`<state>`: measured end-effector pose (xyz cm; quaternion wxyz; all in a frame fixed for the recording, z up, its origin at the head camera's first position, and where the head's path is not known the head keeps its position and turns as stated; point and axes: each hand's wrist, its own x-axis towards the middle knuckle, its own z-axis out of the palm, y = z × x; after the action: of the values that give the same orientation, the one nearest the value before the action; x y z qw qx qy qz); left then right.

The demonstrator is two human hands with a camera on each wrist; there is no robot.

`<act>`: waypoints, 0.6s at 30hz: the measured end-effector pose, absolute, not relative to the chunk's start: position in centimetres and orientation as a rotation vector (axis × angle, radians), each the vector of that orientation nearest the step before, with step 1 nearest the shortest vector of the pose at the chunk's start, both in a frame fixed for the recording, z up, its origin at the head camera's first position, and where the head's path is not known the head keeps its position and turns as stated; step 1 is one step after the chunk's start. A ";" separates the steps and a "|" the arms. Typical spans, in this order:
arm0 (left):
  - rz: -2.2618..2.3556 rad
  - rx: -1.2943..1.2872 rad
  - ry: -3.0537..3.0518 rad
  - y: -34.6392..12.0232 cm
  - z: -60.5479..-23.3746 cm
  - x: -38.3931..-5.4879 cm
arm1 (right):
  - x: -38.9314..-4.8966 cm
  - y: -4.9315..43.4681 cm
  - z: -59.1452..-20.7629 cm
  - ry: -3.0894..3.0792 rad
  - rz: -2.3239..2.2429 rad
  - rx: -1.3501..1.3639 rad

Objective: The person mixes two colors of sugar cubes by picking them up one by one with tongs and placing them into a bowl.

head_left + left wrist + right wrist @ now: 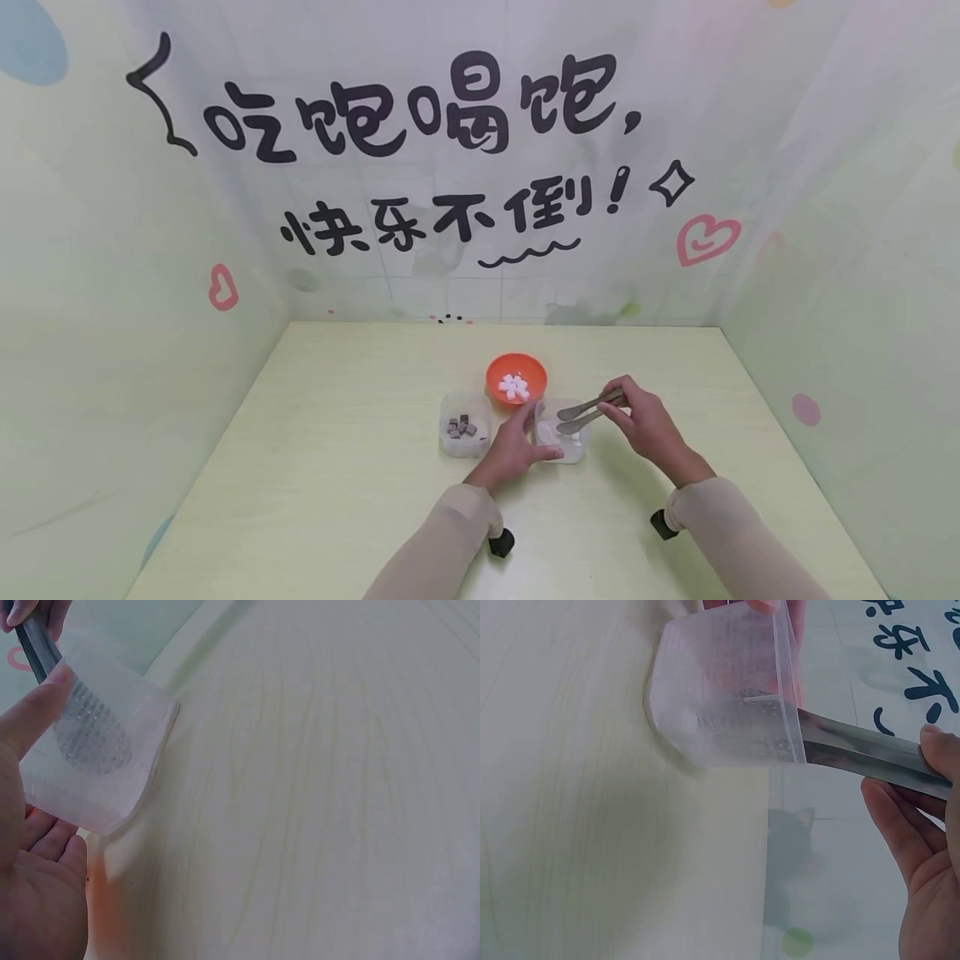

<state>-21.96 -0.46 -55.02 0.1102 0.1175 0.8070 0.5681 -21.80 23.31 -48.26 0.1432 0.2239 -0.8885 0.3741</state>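
My left hand [513,450] holds a clear plastic container [573,454], its thumb on the near side and its fingers on the far side. In my right hand [647,423] are metal tongs [855,746], pinched between thumb and fingers. The tongs' perforated end [94,735] reaches inside the container; in the head view its two arms are spread apart. Whether anything lies between the tips or on the container's bottom, I cannot tell. Just behind the left hand stands an orange bowl [542,385] with several white cubes [513,386] in it.
To the left of the left hand, a second clear container [472,450] holds several grey-brown cubes [461,427]. Everything stands on a pale wood-grain table [337,467]. Printed wall sheets [405,292] rise behind it and on both sides.
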 end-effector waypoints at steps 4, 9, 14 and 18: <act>1.661 0.336 2.374 -0.4 -55.1 -22.0 | -21.8 23.0 -48.4 -2.563 1.069 0.625; 1.658 0.330 2.372 -0.4 -55.0 -22.0 | -21.8 22.9 -48.6 -2.539 1.074 0.611; 1.659 0.340 2.374 -0.5 -55.0 -22.0 | -21.8 22.9 -48.7 -2.518 1.083 0.599; 1.655 0.344 2.378 -0.5 -54.9 -22.0 | -22.0 23.0 -48.4 -2.502 1.093 0.618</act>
<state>-21.99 -0.48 -54.94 0.1117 0.1172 0.8100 0.5637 -21.98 23.04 -48.44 0.1702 0.2176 -0.8808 0.3846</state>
